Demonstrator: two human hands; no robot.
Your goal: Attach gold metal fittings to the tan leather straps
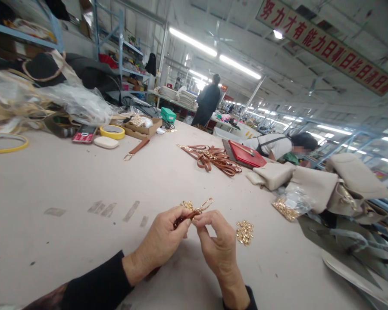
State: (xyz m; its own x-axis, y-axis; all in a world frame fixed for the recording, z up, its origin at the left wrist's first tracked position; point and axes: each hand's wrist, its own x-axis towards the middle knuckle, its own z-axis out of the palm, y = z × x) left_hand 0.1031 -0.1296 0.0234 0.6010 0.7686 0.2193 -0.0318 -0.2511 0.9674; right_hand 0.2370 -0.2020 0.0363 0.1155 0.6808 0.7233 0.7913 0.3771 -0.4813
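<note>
Head view: you hold a short brown strap above the bench, pinched at both ends. Your left hand grips its lower, darker end between thumb and fingers; your right hand pinches the upper end, just below the gold clasp. The strap's long axis runs from lower left, at your left hand, up and to the right, so the clasp sticks out beyond both hands, away from you. Your right hand's fingertips are the nearer to the clasp.

Just right of the strap, off your right hand, a small heap of gold hardware lies on the bench; a second little heap sits just behind the strap. Farther right of the strap is a clear bag of gold parts, touching the beige bags. Well behind the strap lie loose brown straps and a red wallet.

Writing: a red banner overhead, far behind the strap, carries Chinese characters; it begins 努力才有能力, and I cannot tell the rest surely. No brand shows on the strap.
</note>
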